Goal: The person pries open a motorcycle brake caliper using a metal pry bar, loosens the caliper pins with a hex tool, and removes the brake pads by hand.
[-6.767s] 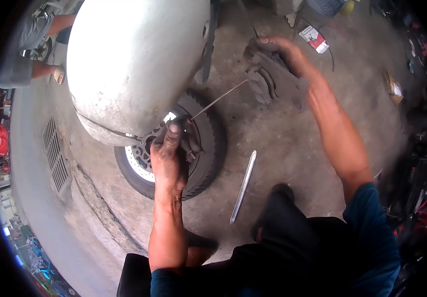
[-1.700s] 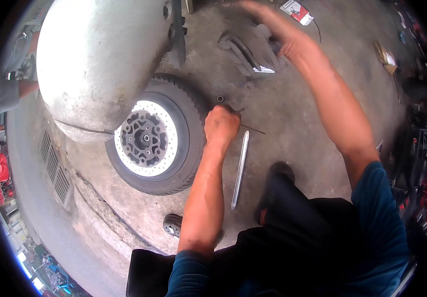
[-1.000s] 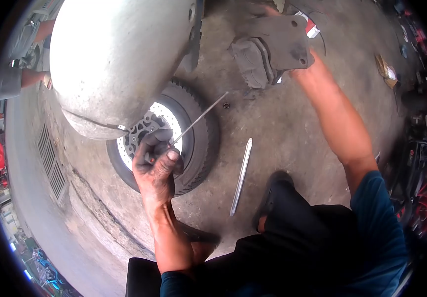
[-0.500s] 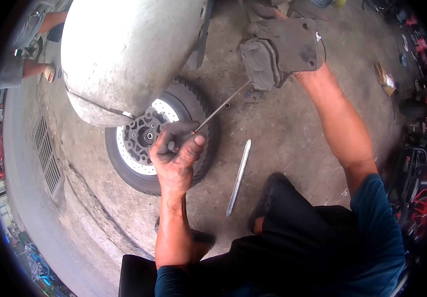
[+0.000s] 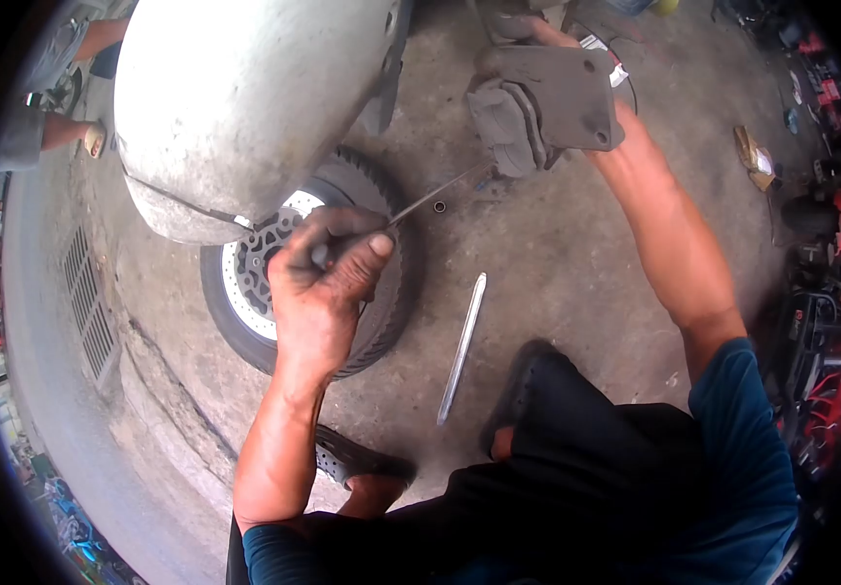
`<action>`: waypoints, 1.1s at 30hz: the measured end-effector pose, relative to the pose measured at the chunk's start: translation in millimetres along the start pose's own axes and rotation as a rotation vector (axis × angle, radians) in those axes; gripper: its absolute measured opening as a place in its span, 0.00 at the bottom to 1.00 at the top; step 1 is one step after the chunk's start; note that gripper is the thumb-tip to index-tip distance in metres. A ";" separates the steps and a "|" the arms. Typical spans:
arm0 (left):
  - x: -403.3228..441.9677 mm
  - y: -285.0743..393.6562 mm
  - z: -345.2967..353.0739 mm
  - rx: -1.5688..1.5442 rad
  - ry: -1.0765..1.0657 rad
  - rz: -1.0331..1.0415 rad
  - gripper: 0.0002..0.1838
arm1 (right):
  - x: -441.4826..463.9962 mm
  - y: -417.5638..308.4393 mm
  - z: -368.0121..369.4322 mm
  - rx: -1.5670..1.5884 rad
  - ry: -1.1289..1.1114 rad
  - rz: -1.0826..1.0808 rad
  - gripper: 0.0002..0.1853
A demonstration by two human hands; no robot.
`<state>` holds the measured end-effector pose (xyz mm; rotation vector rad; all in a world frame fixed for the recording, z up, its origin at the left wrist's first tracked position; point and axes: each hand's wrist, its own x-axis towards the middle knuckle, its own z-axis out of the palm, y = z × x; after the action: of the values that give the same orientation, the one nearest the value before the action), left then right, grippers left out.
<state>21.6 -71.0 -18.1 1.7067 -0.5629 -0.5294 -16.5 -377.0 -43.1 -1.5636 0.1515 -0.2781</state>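
Observation:
My left hand (image 5: 328, 258) is closed round a thin metal screwdriver (image 5: 435, 195), whose tip reaches the lower edge of a grey brake caliper (image 5: 567, 96). Two pads (image 5: 510, 127) show on the caliper's left side. Behind the caliper, my right hand (image 5: 533, 31) grips it from above; part of that hand is hidden. Beneath my left hand a wheel with a perforated brake disc (image 5: 265, 258) lies flat on the floor. A small ring-shaped part (image 5: 439, 207) rests to the right of the tyre.
A large pale rounded body panel (image 5: 235, 107) overhangs the wheel. A long silver bar (image 5: 462, 348) lies on the concrete near my foot. Cardboard (image 5: 755, 158) is at the right, a floor grate (image 5: 89, 302) at the left. Another person's leg (image 5: 70, 133) shows at upper left.
Since the 1.7-second-old view, my left hand has risen from the floor by the small ring, bringing the screwdriver to the caliper. The caliper has turned, showing its flat plate.

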 end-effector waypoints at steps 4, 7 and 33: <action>1.3 -19.4 1.9 0.270 0.009 0.391 0.09 | -4.7 -16.6 12.6 0.065 0.000 0.042 0.16; -1.4 -25.2 9.6 0.215 0.138 0.345 0.06 | 10.2 1.2 -3.1 0.415 -0.162 0.270 0.14; 40.6 -50.2 16.3 -0.626 0.057 -0.885 0.15 | 10.2 -14.8 33.6 -0.017 0.072 0.284 0.21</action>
<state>47.4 -99.7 -72.3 1.2794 0.4234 -1.1344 1.2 -347.1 -27.3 -1.5272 0.4291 -0.1090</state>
